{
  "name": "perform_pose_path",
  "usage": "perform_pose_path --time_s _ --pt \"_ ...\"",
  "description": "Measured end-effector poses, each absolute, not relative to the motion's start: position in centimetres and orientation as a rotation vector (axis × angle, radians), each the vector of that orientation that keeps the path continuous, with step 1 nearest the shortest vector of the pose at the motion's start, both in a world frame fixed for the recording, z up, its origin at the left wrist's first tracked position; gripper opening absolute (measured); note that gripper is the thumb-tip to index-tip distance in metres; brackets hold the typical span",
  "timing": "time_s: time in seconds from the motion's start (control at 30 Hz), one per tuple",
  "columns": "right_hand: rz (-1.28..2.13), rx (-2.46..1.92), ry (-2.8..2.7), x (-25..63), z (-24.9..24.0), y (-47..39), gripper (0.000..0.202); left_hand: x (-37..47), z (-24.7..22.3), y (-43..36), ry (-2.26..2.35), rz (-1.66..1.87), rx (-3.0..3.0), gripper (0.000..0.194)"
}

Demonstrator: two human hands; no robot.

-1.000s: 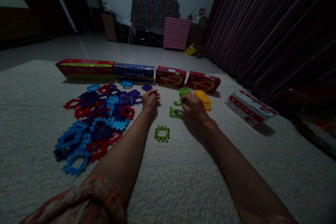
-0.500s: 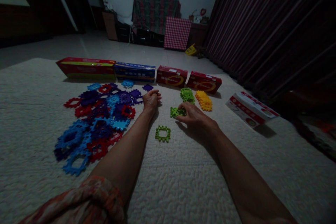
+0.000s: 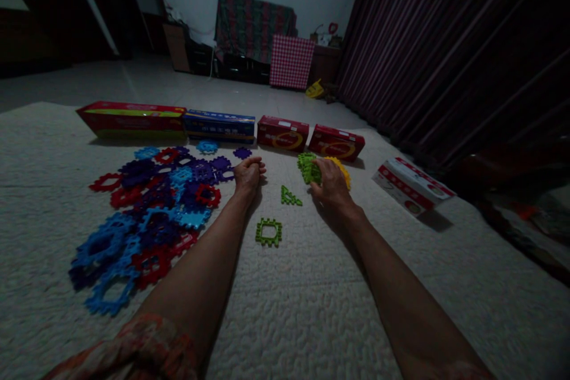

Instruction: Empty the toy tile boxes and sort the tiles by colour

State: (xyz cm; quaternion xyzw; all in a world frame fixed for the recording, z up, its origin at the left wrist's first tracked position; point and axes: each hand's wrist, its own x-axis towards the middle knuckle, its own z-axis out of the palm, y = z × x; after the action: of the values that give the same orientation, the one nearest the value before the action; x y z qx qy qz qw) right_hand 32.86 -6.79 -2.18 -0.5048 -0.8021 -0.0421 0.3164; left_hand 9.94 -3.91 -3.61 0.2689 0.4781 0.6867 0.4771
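My right hand [image 3: 330, 183] has its fingers closed on a green piece at the near side of the green pile [image 3: 307, 167]. Partly behind that hand lies a yellow pile [image 3: 344, 172]. My left hand [image 3: 249, 173] rests on the mat with its fingers curled; whether it holds anything is hidden. A green triangular piece [image 3: 290, 196] lies flat between the hands. Nearer to me is a green square frame [image 3: 268, 231]. Left of my left arm spreads a heap of blue [image 3: 107, 240], red [image 3: 151, 264] and purple [image 3: 203, 171] pieces.
Along the mat's far edge stand a red-green box [image 3: 133, 122], a blue box [image 3: 219, 126] and two red boxes [image 3: 282, 133] [image 3: 336, 142]. A white-red box [image 3: 412, 187] sits at the right. Dark curtains [image 3: 427, 29] hang beyond it.
My right hand has let go of the green triangular piece and moved to the green pile. The view has shifted slightly. My left hand looks much the same.
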Motion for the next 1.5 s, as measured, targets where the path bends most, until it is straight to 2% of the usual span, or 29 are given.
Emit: perform_pose_path --time_s 0.3,0.7,0.87,0.97,1.07,1.2,1.37,1.43,1.5 --pt "-0.254 -1.407 -2.164 33.5 -3.4 -6.9 0.059 10.0 -3.8 -3.9 1.177 1.656 0.644 0.026" --pt "-0.215 -1.314 -2.169 33.2 -3.1 -7.1 0.059 9.9 -3.6 -3.9 1.193 1.656 0.642 0.026" --pt "-0.020 -1.155 -2.166 31.6 -2.0 -7.5 0.036 9.9 -3.6 -3.9 1.191 1.670 0.631 0.026" --pt "0.229 -1.067 -2.256 30.2 -1.3 -8.3 0.019 9.8 -3.5 -3.9 1.175 1.687 0.619 0.025" --pt "0.548 -1.051 -2.369 28.8 -0.4 -9.7 0.015 9.7 -3.3 -3.9 1.160 1.694 0.582 0.023" --pt "0.825 -1.030 -2.586 27.2 0.8 -11.7 0.029 9.5 -3.2 -3.6 1.157 1.694 0.539 0.021" --pt "0.753 -1.002 -2.752 26.1 1.3 -13.6 0.057 9.3 -3.5 -3.3 1.149 1.693 0.540 0.030" --pt "0.695 -1.002 -2.764 25.7 1.1 -14.2 0.058 9.3 -3.5 -3.4 1.148 1.692 0.547 0.032" --pt "0.657 -1.022 -2.764 25.5 1.0 -14.6 0.050 9.4 -3.4 -3.5 1.149 1.691 0.549 0.031"
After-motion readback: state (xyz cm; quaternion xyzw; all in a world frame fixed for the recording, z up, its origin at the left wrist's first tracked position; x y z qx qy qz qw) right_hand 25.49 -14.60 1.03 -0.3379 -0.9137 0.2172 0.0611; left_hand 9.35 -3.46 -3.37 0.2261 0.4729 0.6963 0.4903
